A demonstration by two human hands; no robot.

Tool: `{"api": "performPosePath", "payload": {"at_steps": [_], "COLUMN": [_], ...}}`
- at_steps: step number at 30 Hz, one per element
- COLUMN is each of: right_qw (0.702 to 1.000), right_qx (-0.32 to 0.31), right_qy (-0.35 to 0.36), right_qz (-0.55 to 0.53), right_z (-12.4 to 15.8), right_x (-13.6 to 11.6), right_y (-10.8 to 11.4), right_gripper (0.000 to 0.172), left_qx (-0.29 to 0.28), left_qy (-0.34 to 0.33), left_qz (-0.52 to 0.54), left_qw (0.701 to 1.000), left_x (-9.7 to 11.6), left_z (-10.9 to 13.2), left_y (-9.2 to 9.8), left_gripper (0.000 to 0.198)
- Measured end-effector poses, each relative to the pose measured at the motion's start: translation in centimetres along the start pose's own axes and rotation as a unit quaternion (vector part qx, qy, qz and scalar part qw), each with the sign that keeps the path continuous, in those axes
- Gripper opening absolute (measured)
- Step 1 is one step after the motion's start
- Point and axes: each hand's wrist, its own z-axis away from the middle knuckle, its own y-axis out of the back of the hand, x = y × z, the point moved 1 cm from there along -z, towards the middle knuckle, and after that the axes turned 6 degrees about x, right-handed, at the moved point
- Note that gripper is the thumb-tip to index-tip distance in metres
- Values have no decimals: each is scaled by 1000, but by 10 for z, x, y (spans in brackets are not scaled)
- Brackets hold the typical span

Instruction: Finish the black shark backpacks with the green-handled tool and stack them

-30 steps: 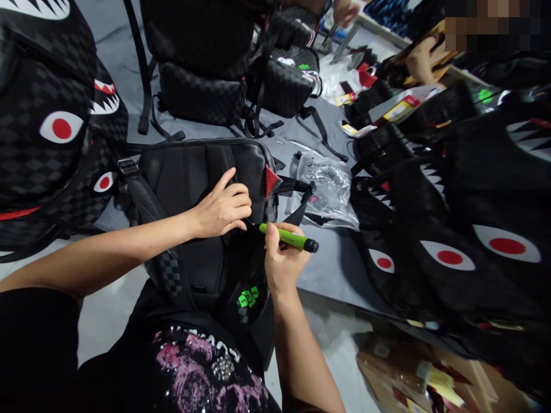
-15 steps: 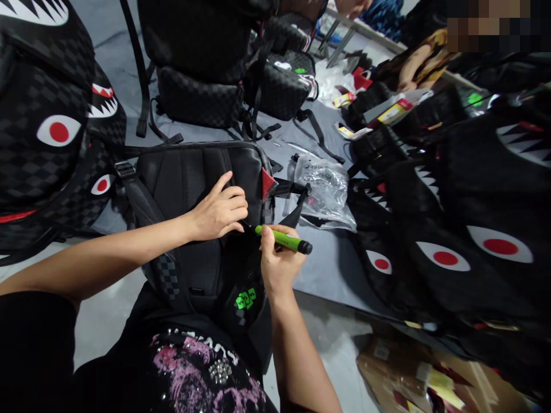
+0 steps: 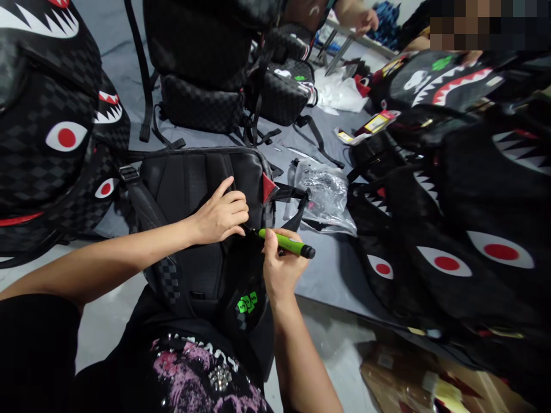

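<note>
Pinching a green, black-ended marker pen [image 3: 289, 244], the right hand [image 3: 282, 272] sits just right of the left hand [image 3: 218, 218], which rests, fingers loosely spread, on a black, padded-back backpack [image 3: 200, 269] across the grey-covered bench's [image 3: 322, 275] near edge.

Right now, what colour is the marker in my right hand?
Green, black-ended marker; head view.

**One head-worn view, facing forward and down**

From above the wearer's black, pink-printed fabric garment [image 3: 198, 367], it looks down, near, on a black padded backpack [image 3: 200, 267] around mid-frame, and forward across the flat grey cloth-topped table [image 3: 329, 272].
</note>
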Motion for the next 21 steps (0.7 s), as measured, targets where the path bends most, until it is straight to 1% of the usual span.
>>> {"api": "performPosePath", "payload": {"at_steps": [5,11,14,18,21], "right_qw": [1000,1000,999,999,999], "right_qx": [-5,0,-8,-8,-26], "right_qy": [-21,-26,-24,-37,-47], "right_qz": [-22,-17,-21,-11,-9], "right_z": [0,-1,-1,0,-2], "right_x": [-1,-2,-3,-2,3], "right_y": [-3,-2,-1,-1,-2], "right_gripper": [24,26,26,28,30], "left_qx": [-1,-3,-13,-17,-15], "left_qy": [2,6,12,14,13], "left_qz": [1,11,11,16,25], "left_qw": [1000,1000,1000,1000,999], "left_x": [1,0,1,2,-2], "left_z": [-1,-1,-1,-1,0], "left_y": [1,0,1,3,-2], "left_gripper": [24,23,22,22,21]}}
